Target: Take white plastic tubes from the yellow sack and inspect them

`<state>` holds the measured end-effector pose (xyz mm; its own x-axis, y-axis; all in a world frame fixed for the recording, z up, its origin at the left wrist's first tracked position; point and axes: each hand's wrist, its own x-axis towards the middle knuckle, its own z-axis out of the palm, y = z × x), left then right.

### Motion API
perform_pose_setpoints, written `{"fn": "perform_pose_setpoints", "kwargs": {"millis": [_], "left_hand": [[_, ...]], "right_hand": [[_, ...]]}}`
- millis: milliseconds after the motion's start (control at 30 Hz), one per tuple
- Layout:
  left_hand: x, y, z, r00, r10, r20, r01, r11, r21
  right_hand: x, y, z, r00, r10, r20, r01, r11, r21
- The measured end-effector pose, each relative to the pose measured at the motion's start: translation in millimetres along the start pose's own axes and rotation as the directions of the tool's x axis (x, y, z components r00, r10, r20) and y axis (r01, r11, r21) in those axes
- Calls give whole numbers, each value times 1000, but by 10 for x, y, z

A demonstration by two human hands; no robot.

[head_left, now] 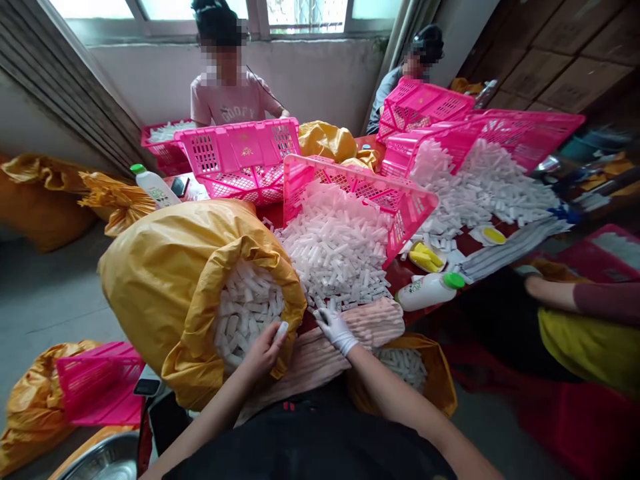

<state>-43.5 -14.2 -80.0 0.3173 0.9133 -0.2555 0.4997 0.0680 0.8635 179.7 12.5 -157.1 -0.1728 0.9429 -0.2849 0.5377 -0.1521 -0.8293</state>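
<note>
My left hand (pixel 264 350) is bare and pinches a small white tube piece (pixel 281 331) at the mouth of a big yellow sack (pixel 170 280) filled with the same white pieces. My right hand (pixel 336 329) wears a white glove and rests, fingers curled, at the near edge of a heap of white tube pieces (pixel 335 253) that spills from a tipped pink basket (pixel 395 197). A ribbed pink cloth (pixel 370 323) lies under that hand.
Several pink baskets (pixel 240 157) and another white heap (pixel 480 183) cover the red table. White bottles with green caps (pixel 430 290) lie near. Two people sit opposite; another person's arm (pixel 555 293) reaches in from the right. Yellow sacks (pixel 30 393) stand on the floor.
</note>
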Motion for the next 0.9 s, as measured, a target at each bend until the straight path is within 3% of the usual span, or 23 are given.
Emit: {"fn": "perform_pose_setpoints", "kwargs": {"millis": [33,100,167,200,267,367,433,500,567,667,767,900], "left_hand": [[-14,40,12,999,33,23,-33,999,11],[-33,134,23,993,89,80,-92,995,33],[-39,231,23,982,114,147,-122,991,46],[-35,276,23,976,122,180,-133,990,52],[-14,346,29,964,132,232,-154,985,78],[18,379,75,944,118,309,-171,974,149],[10,353,134,930,100,354,-151,981,118],[-31,305,204,927,62,369,-43,997,-59],[-91,257,265,917,-13,399,148,939,-309],[-163,225,305,863,-65,501,361,774,-520],[-170,251,292,843,-44,537,395,729,-559],[-133,326,269,852,-8,524,367,723,-586]], "right_hand": [[-80,-96,-44,999,-39,-9,40,982,185],[-242,-314,-127,999,-43,-1,37,848,529],[-385,-524,-218,996,-35,88,-33,745,666],[-437,-615,-268,989,-44,142,-63,745,665],[-487,-755,-374,979,-90,182,-28,830,557],[-451,-861,-519,940,-281,194,237,946,222],[-411,-885,-585,882,-390,263,389,919,61],[-401,-897,-627,851,-436,294,439,897,58],[-427,-908,-657,861,-423,283,392,906,162],[-487,-929,-702,887,-275,372,133,922,365],[-515,-957,-728,869,-159,468,-94,876,473],[-508,-990,-690,878,-139,457,-193,772,605]]}}
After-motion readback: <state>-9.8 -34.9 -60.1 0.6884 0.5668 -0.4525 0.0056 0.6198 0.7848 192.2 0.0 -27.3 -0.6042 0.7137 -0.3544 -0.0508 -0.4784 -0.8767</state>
